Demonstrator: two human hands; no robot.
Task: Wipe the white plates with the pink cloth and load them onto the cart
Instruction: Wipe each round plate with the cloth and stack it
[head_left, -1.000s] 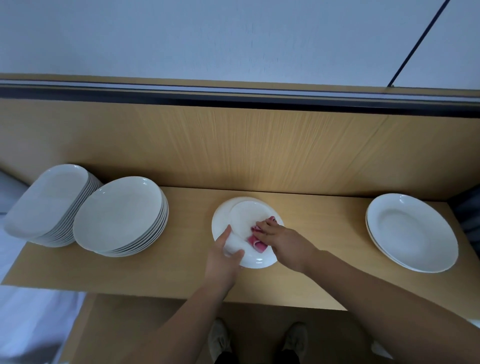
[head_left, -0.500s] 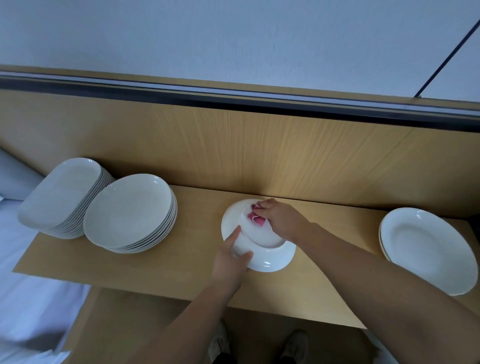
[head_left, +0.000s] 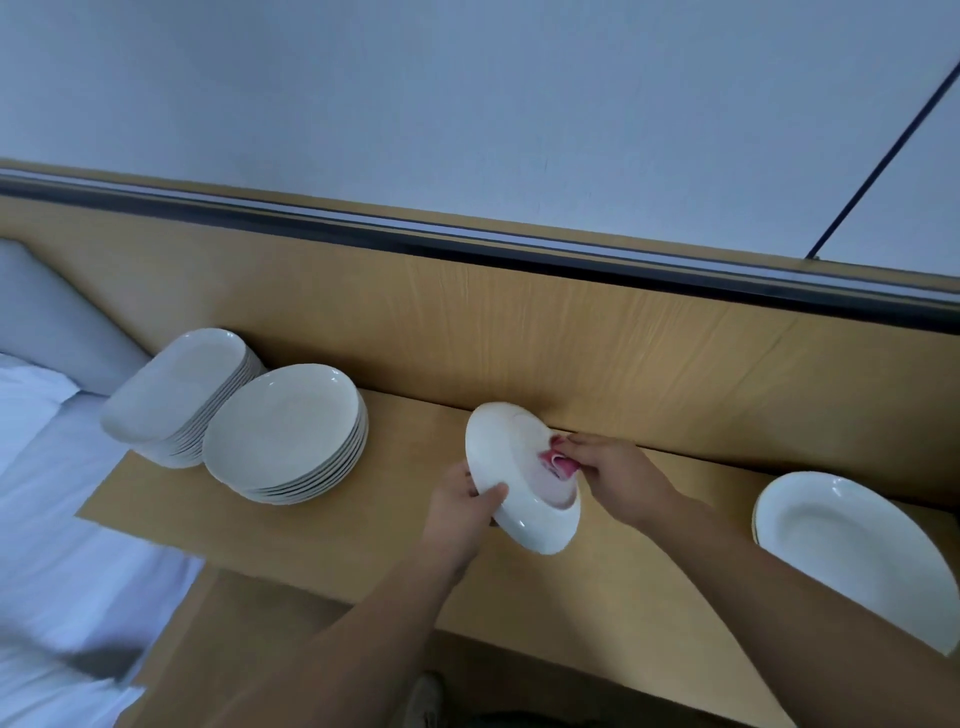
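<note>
A white plate (head_left: 511, 467) is tilted up off the wooden shelf (head_left: 363, 530), its underside turned toward me. My left hand (head_left: 462, 506) grips its near left rim. My right hand (head_left: 613, 475) holds the folded pink cloth (head_left: 557, 462) against the plate's right side. A stack of round white plates (head_left: 283, 431) sits at the left, with a stack of squarish white plates (head_left: 176, 389) beside it. At the right edge lie two stacked white plates (head_left: 852, 545).
A wooden back panel (head_left: 519, 332) rises behind the shelf, topped by a dark rail. White bedding (head_left: 47, 509) lies at the lower left. My shoe (head_left: 423, 701) shows below the shelf's front edge. No cart is in view.
The plate has been lifted from nearly flat to steeply tilted. My right hand with the cloth moved from the plate's top edge to its right side. The camera view shifted right.
</note>
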